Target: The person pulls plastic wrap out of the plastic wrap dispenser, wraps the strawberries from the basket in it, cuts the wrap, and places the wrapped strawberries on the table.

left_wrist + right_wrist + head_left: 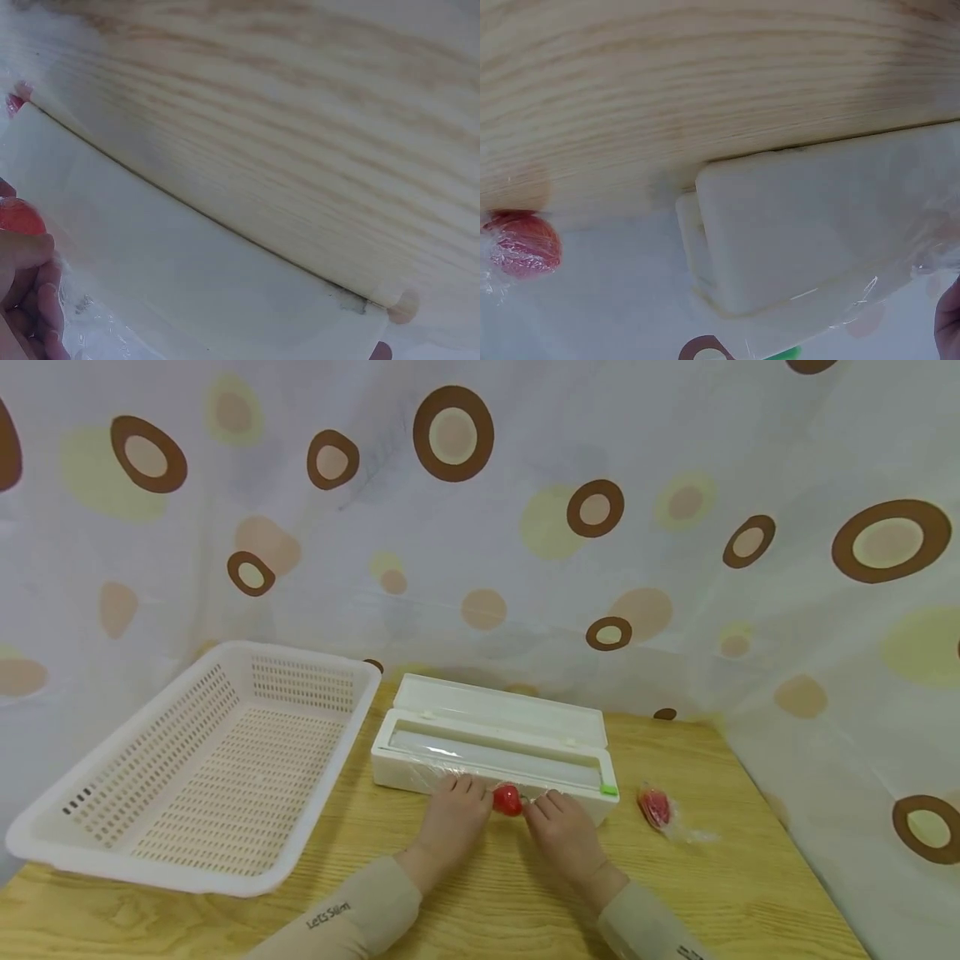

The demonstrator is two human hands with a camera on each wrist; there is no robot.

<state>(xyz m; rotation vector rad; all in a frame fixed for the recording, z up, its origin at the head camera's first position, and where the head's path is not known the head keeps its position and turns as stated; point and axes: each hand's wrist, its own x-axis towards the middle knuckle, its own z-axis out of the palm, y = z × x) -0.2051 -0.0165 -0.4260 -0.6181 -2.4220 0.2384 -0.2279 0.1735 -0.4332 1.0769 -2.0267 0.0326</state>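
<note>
A red strawberry [507, 799] lies between my two hands, in front of a long white cling film dispenser [491, 782]. The dispenser's lid stands open, showing a roll of film [495, 758] inside. Clear cling film [97, 322] comes over its front edge to my fingers. My left hand [453, 814] has curled fingers gripping the film, close against the strawberry's left side. My right hand [561, 835] pinches the film by the stem end; in the right wrist view the film [862, 300] stretches toward it. The fingertips are partly hidden.
A large white plastic basket [315, 839] with slotted sides stands on the left of the wooden table [750, 877]. Right of the dispenser lies a film-wrapped red fruit [655, 807]. A green slider [608, 790] sits at the dispenser's right end. A patterned curtain [525, 610] hangs behind.
</note>
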